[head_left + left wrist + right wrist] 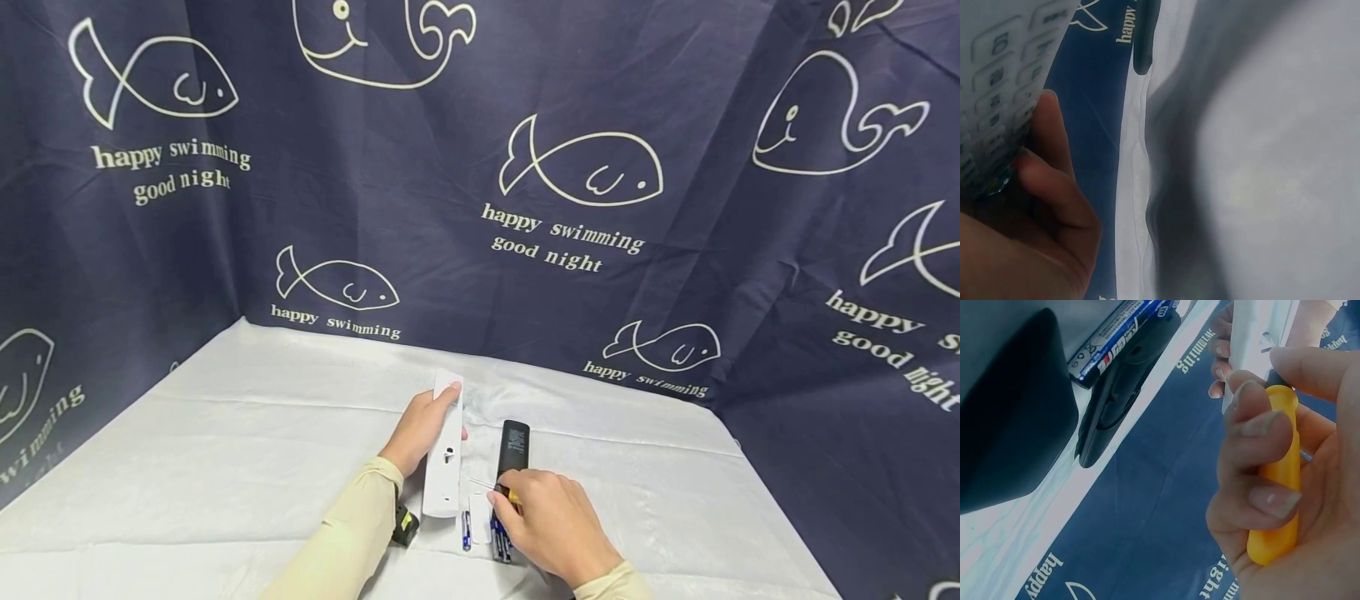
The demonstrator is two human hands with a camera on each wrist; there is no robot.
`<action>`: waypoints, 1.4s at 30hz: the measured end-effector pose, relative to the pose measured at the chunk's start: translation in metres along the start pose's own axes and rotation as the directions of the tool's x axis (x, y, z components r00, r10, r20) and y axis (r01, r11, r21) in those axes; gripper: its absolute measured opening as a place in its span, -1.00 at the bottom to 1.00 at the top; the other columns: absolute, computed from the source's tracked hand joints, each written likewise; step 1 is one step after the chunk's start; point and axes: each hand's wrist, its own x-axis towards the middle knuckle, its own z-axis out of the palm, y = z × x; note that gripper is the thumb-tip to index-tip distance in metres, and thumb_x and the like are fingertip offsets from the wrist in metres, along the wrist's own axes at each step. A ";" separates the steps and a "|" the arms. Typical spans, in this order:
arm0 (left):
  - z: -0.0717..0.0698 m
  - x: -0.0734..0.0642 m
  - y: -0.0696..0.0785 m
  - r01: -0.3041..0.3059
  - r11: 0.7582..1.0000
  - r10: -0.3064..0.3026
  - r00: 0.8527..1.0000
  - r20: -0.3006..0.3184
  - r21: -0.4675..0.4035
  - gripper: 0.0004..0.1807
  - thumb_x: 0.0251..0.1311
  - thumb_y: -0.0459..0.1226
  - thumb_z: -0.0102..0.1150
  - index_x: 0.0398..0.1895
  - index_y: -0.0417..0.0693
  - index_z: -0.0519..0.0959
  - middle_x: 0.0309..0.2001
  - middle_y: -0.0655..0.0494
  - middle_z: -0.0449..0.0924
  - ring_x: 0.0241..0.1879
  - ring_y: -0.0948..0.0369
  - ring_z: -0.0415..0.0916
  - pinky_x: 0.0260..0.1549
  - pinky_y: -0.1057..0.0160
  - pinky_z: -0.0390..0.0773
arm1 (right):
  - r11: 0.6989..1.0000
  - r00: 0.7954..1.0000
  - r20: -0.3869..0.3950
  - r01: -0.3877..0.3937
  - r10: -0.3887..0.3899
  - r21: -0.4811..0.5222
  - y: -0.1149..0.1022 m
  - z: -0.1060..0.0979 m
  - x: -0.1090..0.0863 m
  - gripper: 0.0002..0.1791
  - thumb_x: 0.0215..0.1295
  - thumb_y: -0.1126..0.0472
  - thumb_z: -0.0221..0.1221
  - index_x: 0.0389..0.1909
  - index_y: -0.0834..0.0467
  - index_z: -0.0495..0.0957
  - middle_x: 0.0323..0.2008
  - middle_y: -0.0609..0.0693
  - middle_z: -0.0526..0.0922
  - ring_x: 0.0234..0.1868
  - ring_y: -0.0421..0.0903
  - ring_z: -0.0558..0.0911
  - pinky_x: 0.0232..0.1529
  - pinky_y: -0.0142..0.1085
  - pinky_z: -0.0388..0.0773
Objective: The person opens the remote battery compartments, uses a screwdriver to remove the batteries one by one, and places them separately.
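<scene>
My left hand (pixel 417 429) grips a white remote control (pixel 442 479), raised with its back toward the head camera and a small dark opening in that back. Its grey-white keys (pixel 997 75) show in the left wrist view. Curled round the yellow handle of a screwdriver (pixel 1274 545), the fingers of my right hand (pixel 557 518) hold it with the thin shaft pointing left, its tip close to the remote's right edge. Beneath and beyond this hand lies a black remote control (pixel 514 446), with blue batteries (pixel 501 543) at its near end.
Between the hands, a loose blue battery (pixel 467 531) lies beside a small white flat piece (pixel 480 521). A black object with a yellow-green patch (pixel 406 527) is by my left forearm. White cloth (pixel 225 467) covers the table; dark printed curtains (pixel 420 208) enclose it.
</scene>
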 end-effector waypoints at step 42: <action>0.003 -0.002 0.000 0.000 1.000 0.001 1.000 0.017 -0.006 -0.34 0.44 0.22 -0.10 -0.16 -0.26 0.53 -0.54 -0.06 0.64 -0.61 0.19 0.55 -0.57 0.23 0.59 | 0.997 0.998 -0.017 -0.054 0.053 -0.057 0.015 -0.011 -0.001 -0.88 0.21 0.06 0.36 -0.45 -0.06 0.62 -0.56 -0.32 0.52 -0.59 -0.42 0.40 -0.58 -0.34 0.41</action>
